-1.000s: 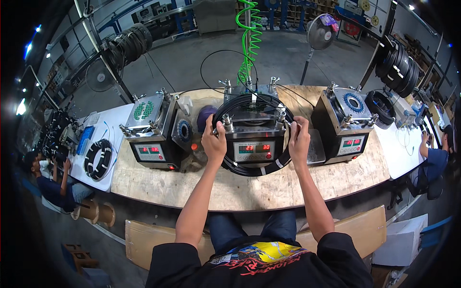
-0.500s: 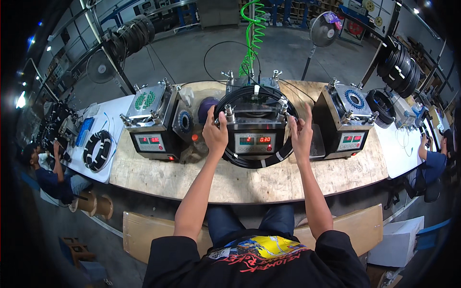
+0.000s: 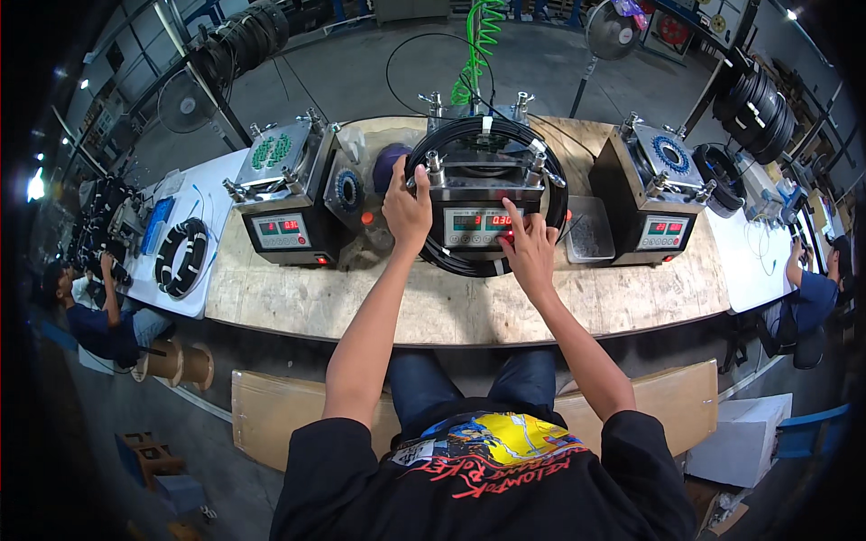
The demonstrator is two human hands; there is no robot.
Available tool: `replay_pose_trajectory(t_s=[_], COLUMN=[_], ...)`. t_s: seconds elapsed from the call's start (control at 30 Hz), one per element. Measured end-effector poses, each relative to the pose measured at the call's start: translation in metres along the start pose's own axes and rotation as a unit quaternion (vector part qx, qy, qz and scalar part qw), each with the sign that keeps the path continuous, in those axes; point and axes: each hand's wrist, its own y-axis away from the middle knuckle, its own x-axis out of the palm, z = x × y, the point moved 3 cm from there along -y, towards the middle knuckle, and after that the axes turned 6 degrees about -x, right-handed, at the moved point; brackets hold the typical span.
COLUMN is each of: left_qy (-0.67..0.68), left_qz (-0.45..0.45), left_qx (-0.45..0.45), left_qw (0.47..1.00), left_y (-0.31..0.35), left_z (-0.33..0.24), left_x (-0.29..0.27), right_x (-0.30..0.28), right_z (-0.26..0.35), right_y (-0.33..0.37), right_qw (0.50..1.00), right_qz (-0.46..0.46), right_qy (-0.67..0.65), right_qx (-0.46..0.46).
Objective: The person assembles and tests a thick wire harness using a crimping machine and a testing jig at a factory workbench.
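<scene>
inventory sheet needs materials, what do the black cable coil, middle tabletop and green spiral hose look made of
Black cable coil: probably a plastic or rubber jacket, satin, from its smooth, faintly shiny strands.
Middle tabletop: seemingly unpainted plywood, from its pale, blotchy grain.
Green spiral hose: likely plastic, from its bright, even colour; finish unclear.

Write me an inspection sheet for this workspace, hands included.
Surface: pale wooden table, grain showing.
Things in use: black coil around the middle machine's lit panel.
Clutter: clear tray; orange-capped bottle.
Hands: left hand at the coil's left side, grip partly hidden; right hand at the panel, pressing uncertain.
Cables: green spiral hose behind the machine; another coil on the left white table.
Surroundings: a co-worker on each side; standing fans beyond.
</scene>
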Motion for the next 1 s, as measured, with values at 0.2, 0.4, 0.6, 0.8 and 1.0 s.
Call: replay_pose_trajectory(t_s=[0.2,0.4,0.6,0.8,1.0], left_qy=[0.011,0.008,0.019,0.124,-0.029], left_qz=[-0.005,-0.014,-0.017,-0.040,-0.089], left_qx=[0.003,0.006,0.018,0.081,0.152], left_qw=[1.000,1.000,1.000,0.988,0.984], left_y=[0.002,0.002,-0.002,0.000,0.002], left_z=[0.005,0.001,0.000,-0.001,0.002], left_x=[-0.002,-0.001,-0.001,-0.007,-0.017], right_x=[0.010,0.005,0.001,-0.020,-0.051], right_z=[-0.001,-0.002,-0.006,-0.022,-0.045], right_y=[0.008,0.005,0.000,-0.006,-0.044], right_qw=[0.999,0.999,0.999,0.939,0.917], right_qz=[0.001,-0.012,-0.003,-0.216,-0.240], right_qy=[0.026,0.014,-0.024,-0.256,-0.299], right_qx=[-0.036,-0.036,-0.031,0.077,0.110])
